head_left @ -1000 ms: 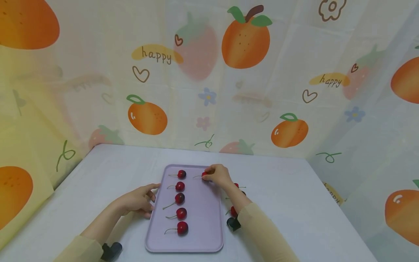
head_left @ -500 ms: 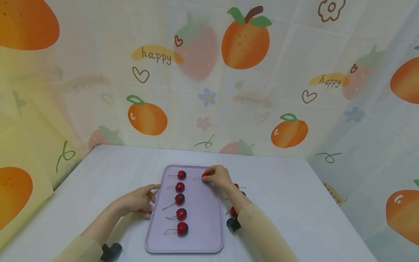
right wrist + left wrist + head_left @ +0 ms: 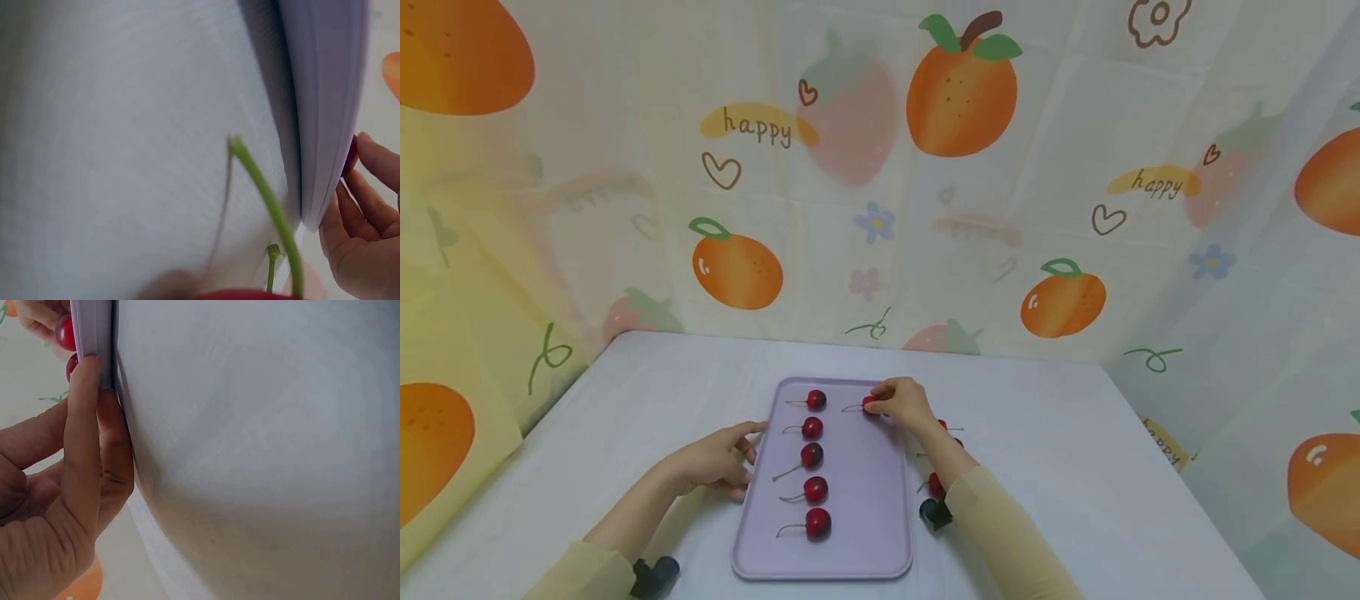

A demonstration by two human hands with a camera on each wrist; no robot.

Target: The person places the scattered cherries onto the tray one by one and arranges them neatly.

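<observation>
My right hand [image 3: 902, 402] pinches a dark red cherry [image 3: 869, 406] at the far right part of the lilac tray [image 3: 868, 508], its stem pointing left. In the right wrist view the fingers [image 3: 375, 200] close on this cherry [image 3: 351, 156] just above the tray rim [image 3: 331, 94]. Down the tray's left half runs a column of several cherries [image 3: 812, 456] with stems to the left. My left hand [image 3: 715, 458] touches the tray's left edge; in the left wrist view its fingertips rest against the side wall [image 3: 94, 328], fingers only slightly bent.
More cherries [image 3: 936, 485] lie on the white table [image 3: 1075, 475] right of the tray, partly hidden by my right forearm. A green stem [image 3: 269, 200] looms close in the right wrist view. A fruit-print curtain [image 3: 880, 250] stands behind the table.
</observation>
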